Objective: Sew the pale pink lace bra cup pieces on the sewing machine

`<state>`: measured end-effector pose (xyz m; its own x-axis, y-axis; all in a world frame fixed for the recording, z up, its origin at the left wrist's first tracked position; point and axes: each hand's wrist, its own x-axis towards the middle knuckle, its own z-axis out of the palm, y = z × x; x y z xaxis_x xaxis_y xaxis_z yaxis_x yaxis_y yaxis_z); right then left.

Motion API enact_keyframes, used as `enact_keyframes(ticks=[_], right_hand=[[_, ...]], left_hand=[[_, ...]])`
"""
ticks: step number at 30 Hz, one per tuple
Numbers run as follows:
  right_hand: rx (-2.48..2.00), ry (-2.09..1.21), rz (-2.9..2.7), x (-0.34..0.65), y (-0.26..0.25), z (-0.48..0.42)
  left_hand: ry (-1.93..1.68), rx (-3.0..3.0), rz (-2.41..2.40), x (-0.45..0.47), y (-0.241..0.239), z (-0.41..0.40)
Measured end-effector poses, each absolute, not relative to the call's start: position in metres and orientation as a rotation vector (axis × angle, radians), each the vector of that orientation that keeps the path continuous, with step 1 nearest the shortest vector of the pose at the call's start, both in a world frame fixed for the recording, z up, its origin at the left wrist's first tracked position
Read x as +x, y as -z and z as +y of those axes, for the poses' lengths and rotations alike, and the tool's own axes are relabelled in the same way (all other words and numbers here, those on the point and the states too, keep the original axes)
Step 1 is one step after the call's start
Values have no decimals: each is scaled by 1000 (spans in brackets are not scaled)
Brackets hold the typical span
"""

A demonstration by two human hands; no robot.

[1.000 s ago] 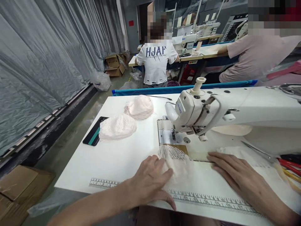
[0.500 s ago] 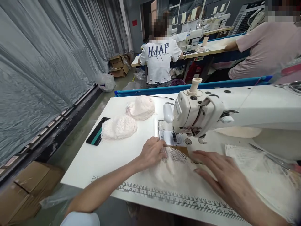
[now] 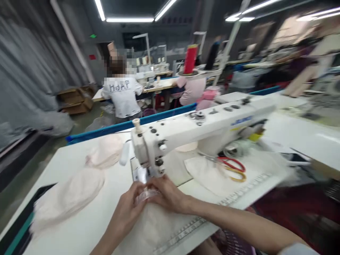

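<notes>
Just in front of the presser foot of the white sewing machine [image 3: 183,129], my left hand [image 3: 127,205] pinches the left side of a pale lace-edged fabric piece [image 3: 146,194]. My right hand [image 3: 171,194] has its fingers closed on the right side of the same piece, close against the left fingertips. The rest of the cloth hangs toward me over the table and is blurred. To the left lie two pale fabric pieces, a nearer one [image 3: 70,196] and a farther one [image 3: 107,150].
Scissors [image 3: 233,169] with red and yellow handles rest on pale cloth [image 3: 208,173] right of the needle area. A phone [image 3: 295,158] lies at the right. Beyond the blue table-edge bar [image 3: 159,116], a person in a white shirt [image 3: 122,95] sits at another table.
My right hand has moved left from open beside the fabric to gripping it. My left hand still holds the piece, now closer to the presser foot. The view has swung right and up.
</notes>
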<state>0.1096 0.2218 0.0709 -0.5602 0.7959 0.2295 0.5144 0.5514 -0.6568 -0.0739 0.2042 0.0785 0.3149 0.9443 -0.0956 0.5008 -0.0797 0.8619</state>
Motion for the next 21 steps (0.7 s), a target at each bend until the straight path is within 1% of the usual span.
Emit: enact_keyframes(ticks=[4,8,11,14,18,21], right_hand=[[-1079,-773,-2207,121,-86,212],[-1126,-933,-2148,128,-93,207],[-1259,-961,-2125,129,-87,220],[-1292,-965,-2140,130,-78,234],[-1212,-1053,-2168,131,-70,244],[-1116,-1135,-2184,132,-64,252]], left_hand=[[-609,1612,1363,-70,-79,200],[-599,1649,1331,-64,-80,199],[-551,1664,1306,-58,-77,214],[-560,1612,1357,-52,-75,227],[-662,1546,1355,-51,-73,231],[-658,1459,1294,-54,-70,232]])
